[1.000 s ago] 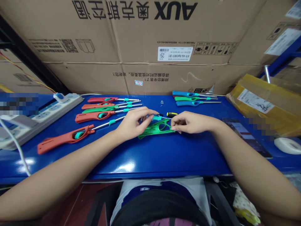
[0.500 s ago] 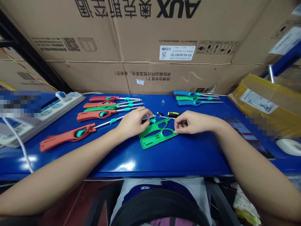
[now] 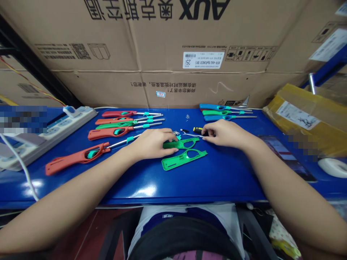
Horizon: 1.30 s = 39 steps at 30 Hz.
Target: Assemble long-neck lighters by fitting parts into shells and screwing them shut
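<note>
My left hand (image 3: 158,142) is closed over the left end of a green lighter shell half (image 3: 185,143), its thumb at the near edge. A second green shell half (image 3: 176,161) lies open side up just in front. My right hand (image 3: 221,133) is pinched at the right end of a thin silvery rod (image 3: 193,135); its fingertips are partly hidden. Behind those fingers, a yellow and black handle (image 3: 197,129) shows in part. A small black piece (image 3: 184,130) lies between the hands, and a small teal part (image 3: 179,137) sits by my left fingertips.
Several red and green stick lighters (image 3: 111,133) lie to the left, beside a white power strip (image 3: 54,131). More lighters (image 3: 217,112) lie at the back right. Tiny screws (image 3: 187,117) are at the back. A phone (image 3: 287,155) and a yellow-taped box (image 3: 303,115) are right.
My left hand has moved down onto the farther shell half; the small metal piece it held is now by its fingertips. My right hand has left the nearer shell and moved up to the rod.
</note>
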Tool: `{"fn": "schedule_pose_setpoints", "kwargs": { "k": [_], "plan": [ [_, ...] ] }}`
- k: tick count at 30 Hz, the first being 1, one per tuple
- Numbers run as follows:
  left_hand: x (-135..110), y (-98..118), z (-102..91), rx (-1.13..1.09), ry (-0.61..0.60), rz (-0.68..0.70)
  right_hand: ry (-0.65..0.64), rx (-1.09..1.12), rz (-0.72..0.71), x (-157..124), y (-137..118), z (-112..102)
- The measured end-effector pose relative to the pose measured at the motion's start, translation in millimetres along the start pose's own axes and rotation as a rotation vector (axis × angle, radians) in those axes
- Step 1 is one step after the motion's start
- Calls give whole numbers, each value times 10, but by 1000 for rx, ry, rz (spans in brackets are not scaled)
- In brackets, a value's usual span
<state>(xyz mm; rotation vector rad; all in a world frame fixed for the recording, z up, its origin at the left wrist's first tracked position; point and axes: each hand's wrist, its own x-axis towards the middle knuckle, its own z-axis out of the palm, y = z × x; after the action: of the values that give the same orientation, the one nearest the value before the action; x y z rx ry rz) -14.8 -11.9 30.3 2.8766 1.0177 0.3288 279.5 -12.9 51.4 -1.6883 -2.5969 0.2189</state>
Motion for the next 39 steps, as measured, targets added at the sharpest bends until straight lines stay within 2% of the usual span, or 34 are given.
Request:
{"fn": "schedule_pose_setpoints", "kwargs": {
  "k": [6, 10, 14, 17, 19, 21, 24, 28, 34, 37, 39],
  "plan": [
    [5, 37, 110, -8, 110, -18, -44, -34, 52, -19, -27, -31],
    [0, 93, 54, -40, 200, 96, -16, -9, 45, -24, 14, -27],
    [-19, 141, -13, -115, 96, 311, 97, 157, -40, -26, 72, -41],
    [-24, 142, -3, -129, 25, 347, 144, 298, -165, -41, 59, -76],
    [-23, 125, 17, -132, 17, 324, 127, 350, -230, -68, 22, -112],
    [-23, 100, 31, -124, 26, 305, 37, 393, -253, -105, -17, -151],
    [-23, 75, 41, -95, 55, 284, -117, 439, -201, -156, -39, -191],
    [-3, 92, 64, -163, 177, 162, -186, 466, -170, -176, -19, -197],
    [57, 109, 124, -466, 430, -128, -205, 469, -189, -180, -41, -200],
    [81, 83, 160, -691, 438, -224, -222, 461, -183, -175, -59, -198],
    [87, 73, 187, -844, 370, -210, -229, 447, -181, -162, -64, -187]
  ]
}}
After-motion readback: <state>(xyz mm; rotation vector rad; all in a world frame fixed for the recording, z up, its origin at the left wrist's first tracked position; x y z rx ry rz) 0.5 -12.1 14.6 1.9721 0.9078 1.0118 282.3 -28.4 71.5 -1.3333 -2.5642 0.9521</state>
